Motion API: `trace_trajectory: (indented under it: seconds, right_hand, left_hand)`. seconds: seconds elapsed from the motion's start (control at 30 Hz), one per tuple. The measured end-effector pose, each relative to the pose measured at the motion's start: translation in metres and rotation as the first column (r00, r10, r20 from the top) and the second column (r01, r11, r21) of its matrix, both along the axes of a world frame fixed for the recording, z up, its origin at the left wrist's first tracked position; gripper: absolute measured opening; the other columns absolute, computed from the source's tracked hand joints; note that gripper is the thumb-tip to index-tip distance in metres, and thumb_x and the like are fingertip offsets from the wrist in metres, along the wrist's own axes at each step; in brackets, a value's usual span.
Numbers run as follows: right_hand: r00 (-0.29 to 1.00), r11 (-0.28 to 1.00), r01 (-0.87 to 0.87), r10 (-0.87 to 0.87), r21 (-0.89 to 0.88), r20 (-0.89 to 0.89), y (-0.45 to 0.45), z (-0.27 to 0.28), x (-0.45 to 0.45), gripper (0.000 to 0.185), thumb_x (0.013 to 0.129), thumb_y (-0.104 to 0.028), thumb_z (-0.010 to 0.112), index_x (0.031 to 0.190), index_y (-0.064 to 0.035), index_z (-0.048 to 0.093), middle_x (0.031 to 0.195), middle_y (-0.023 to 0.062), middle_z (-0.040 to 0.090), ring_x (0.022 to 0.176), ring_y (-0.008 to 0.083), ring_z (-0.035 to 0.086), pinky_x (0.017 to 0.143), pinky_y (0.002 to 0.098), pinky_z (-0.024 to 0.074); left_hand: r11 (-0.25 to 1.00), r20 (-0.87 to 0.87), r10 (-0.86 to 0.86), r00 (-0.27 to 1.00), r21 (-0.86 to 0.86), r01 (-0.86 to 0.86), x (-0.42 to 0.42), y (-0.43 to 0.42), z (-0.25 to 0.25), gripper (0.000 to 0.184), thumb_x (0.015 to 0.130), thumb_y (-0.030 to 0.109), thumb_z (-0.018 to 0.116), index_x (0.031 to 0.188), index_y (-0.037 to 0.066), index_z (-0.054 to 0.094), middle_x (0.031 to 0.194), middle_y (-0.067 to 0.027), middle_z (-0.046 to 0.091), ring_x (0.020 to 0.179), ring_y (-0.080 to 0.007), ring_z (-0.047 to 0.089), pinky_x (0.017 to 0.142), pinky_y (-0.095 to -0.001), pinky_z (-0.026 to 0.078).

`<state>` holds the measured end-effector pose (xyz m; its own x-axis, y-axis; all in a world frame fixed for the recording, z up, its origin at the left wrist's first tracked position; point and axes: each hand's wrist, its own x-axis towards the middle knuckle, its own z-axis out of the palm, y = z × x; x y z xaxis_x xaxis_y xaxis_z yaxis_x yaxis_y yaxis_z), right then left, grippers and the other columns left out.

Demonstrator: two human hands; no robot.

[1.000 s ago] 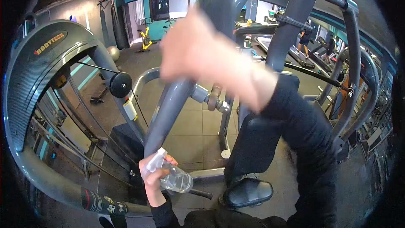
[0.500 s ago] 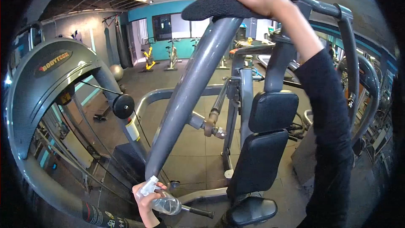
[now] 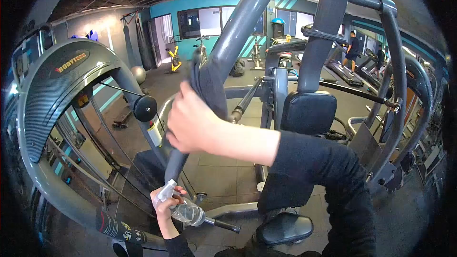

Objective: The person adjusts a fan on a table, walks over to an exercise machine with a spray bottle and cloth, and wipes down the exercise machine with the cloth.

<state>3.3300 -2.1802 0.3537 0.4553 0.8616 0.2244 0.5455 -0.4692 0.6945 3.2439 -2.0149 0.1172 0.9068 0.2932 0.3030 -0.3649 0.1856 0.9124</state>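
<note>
My right hand [image 3: 193, 121] is wrapped round the sloping grey frame tube [image 3: 245, 14] of a gym machine. Between palm and tube it presses a dark cloth [image 3: 208, 85], whose upper end folds over the metal; motion blurs the fingers a little. Lower down, near the foot of the same tube, my left hand [image 3: 164, 204] grips a clear spray bottle [image 3: 189, 213] by its neck. The bottle's white trigger head [image 3: 166, 189] points up, and its body tilts to the right.
The machine's black backrest [image 3: 309, 112] and seat [image 3: 285, 228] are right of the tube. A curved weight-stack housing [image 3: 66, 81] stands at left. Farther back are exercise bikes [image 3: 257, 54], a hanging punching bag [image 3: 145, 43], and people near treadmills [image 3: 342, 74].
My right hand has slid the cloth down the tube from its top to about mid-length. My left hand still holds the spray bottle near the tube's foot.
</note>
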Motion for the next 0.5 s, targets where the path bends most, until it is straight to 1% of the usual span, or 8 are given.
trace_trajectory:
  seconds: [0.03,0.07,0.1,0.17,0.3,0.37,0.43,0.5]
  right_hand:
    - [1.000,1.000,0.005,-0.005,-0.002,0.004,-0.013,-0.006,0.010,0.042,0.084,-0.047,0.054,0.091,-0.0088,0.069,0.097,0.0070,0.068,0.094,0.0243,0.062,0.095,0.0480,0.0357]
    - [0.943,0.938,-0.332,0.332,0.098,0.019,-0.029,-0.014,0.026,0.037,0.082,-0.044,0.058,0.095,-0.0102,0.069,0.100,0.0065,0.066,0.100,0.0234,0.060,0.097,0.0453,0.0358]
    - [0.776,0.757,-0.627,0.627,0.182,0.064,-0.045,-0.017,0.036,0.034,0.081,-0.041,0.062,0.098,-0.0116,0.068,0.104,0.0059,0.065,0.106,0.0225,0.057,0.100,0.0425,0.0358]
    - [0.604,0.562,-0.795,0.767,0.228,0.216,-0.073,0.001,0.052,0.034,0.077,-0.040,0.067,0.099,-0.0127,0.064,0.105,0.0050,0.061,0.106,0.0225,0.056,0.099,0.0378,0.0372]
    - [0.695,0.748,-0.654,0.535,0.114,0.481,-0.124,0.080,0.078,0.037,0.078,-0.041,0.066,0.105,-0.0171,0.062,0.113,0.0034,0.059,0.109,0.0217,0.054,0.098,0.0402,0.0375]
    - [0.745,0.818,-0.559,0.425,0.135,0.514,-0.146,0.121,0.085,0.040,0.083,-0.037,0.063,0.119,-0.0204,0.057,0.124,0.0042,0.054,0.118,0.0252,0.050,0.105,0.0459,0.0314]
    - [0.675,0.800,-0.571,0.331,0.184,0.659,-0.159,0.161,0.095,0.034,0.082,-0.035,0.061,0.111,-0.0168,0.061,0.117,0.0077,0.057,0.115,0.0268,0.051,0.104,0.0461,0.0312]
    - [0.616,0.735,-0.640,0.319,0.222,0.720,-0.162,0.170,0.082,0.038,0.086,-0.039,0.048,0.097,-0.0068,0.066,0.105,0.0123,0.062,0.110,0.0265,0.054,0.095,0.0379,0.0376]
  left_hand:
    - [1.000,0.004,-0.005,1.000,-0.002,0.005,0.000,0.000,0.000,0.046,0.048,0.010,0.055,0.085,-0.016,0.062,0.078,-0.0228,0.066,0.056,-0.0258,0.064,0.051,-0.0310,0.053]
    - [1.000,0.000,-0.016,1.000,-0.010,0.016,0.000,0.000,0.000,0.046,0.048,0.011,0.055,0.084,-0.016,0.062,0.078,-0.0230,0.066,0.055,-0.0253,0.063,0.051,-0.0308,0.053]
    - [0.999,-0.003,-0.027,1.000,-0.020,0.027,0.000,0.000,0.000,0.046,0.047,0.011,0.055,0.084,-0.016,0.062,0.078,-0.0232,0.066,0.054,-0.0248,0.062,0.052,-0.0306,0.053]
    - [1.000,0.011,-0.022,1.000,-0.022,0.023,-0.001,-0.002,0.002,0.045,0.048,0.010,0.055,0.083,-0.017,0.061,0.077,-0.0237,0.066,0.052,-0.0237,0.061,0.053,-0.0301,0.052]
    - [0.999,0.013,-0.035,0.999,0.017,0.035,-0.002,0.000,0.003,0.043,0.050,0.009,0.056,0.084,-0.017,0.062,0.077,-0.0246,0.066,0.051,-0.0236,0.062,0.053,-0.0295,0.052]
    - [0.999,0.032,-0.037,0.999,-0.004,0.038,-0.002,-0.001,0.003,0.042,0.051,0.008,0.057,0.084,-0.017,0.062,0.077,-0.0249,0.066,0.052,-0.0243,0.063,0.054,-0.0301,0.053]
    - [0.999,0.028,-0.050,0.998,0.001,0.050,-0.001,0.001,0.001,0.041,0.051,0.006,0.058,0.084,-0.018,0.061,0.077,-0.0251,0.066,0.052,-0.0248,0.063,0.054,-0.0311,0.053]
    - [0.999,0.042,-0.046,0.998,-0.010,0.046,-0.001,0.000,0.000,0.041,0.051,0.006,0.058,0.084,-0.018,0.061,0.078,-0.0255,0.066,0.053,-0.0247,0.063,0.054,-0.0313,0.053]
